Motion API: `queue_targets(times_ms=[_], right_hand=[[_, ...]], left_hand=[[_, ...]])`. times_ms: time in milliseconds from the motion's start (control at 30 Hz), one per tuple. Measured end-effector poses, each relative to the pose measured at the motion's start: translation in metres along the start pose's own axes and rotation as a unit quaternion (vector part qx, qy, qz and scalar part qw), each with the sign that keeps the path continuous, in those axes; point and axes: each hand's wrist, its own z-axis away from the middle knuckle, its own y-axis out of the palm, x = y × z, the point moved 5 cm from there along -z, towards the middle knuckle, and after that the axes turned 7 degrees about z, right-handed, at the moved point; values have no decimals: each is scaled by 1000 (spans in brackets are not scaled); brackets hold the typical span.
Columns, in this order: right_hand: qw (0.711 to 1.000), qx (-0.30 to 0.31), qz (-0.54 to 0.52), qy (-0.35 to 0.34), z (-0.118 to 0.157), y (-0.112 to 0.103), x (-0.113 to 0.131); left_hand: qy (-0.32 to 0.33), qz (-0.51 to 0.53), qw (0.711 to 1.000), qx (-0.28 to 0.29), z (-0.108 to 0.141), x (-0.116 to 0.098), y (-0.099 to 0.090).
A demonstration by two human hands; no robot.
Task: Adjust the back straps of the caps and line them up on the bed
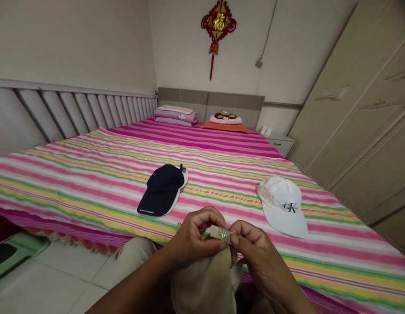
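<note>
Between my two hands, low in the middle of the view, is a beige cloth item (205,283) with a strap and a small metal buckle (225,235). My left hand (197,235) pinches the strap to the left of the buckle. Thumb and fingers of my right hand (254,244) close on the buckle's right end. The rest of the cloth hangs below my hands, partly hidden by them. Beyond my left hand a dark navy cap (165,187) lies on the bed, and a white cap (282,203) with dark letters lies beyond my right hand.
A striped sheet (100,174) covers the bed. Folded purple bedding (176,117) and an orange-and-pink pile (226,124) lie by the headboard (189,97). A green stool (21,250) stands at lower left, a nightstand (279,143) and wardrobe (359,100) at right.
</note>
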Motion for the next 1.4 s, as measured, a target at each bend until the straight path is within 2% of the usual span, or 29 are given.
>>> queue_targets(times_ms=[267,433,833,933,1033,1100,1233,1333,1400], right_hand=[[999,2,48,-12,-3,-6,1],[1000,8,11,-8,-3,-3,-1],[1000,8,-27,-1,-4,3,0],[1000,17,-6,-19,-3,4,2],[996,1,60,-69,1,3,7],[986,-27,126,-103,3,2,9],[953,-104,242,-152,8,-4,13],[905,-153,330,-219,12,-7,20],[873,-160,376,-265,14,-6,24]], left_hand=[[9,24,999,-24,0,-2,-8],[-17,34,999,-8,-1,-2,-5],[-12,-3,1000,6,0,-6,-2],[-13,-2,1000,-7,0,-5,-5],[-28,12,999,-32,-1,-4,-8],[-51,45,997,-34,-1,-3,-6],[-84,105,991,-3,0,-2,1],[-101,123,987,-3,2,2,2],[-123,140,982,-27,3,6,0]])
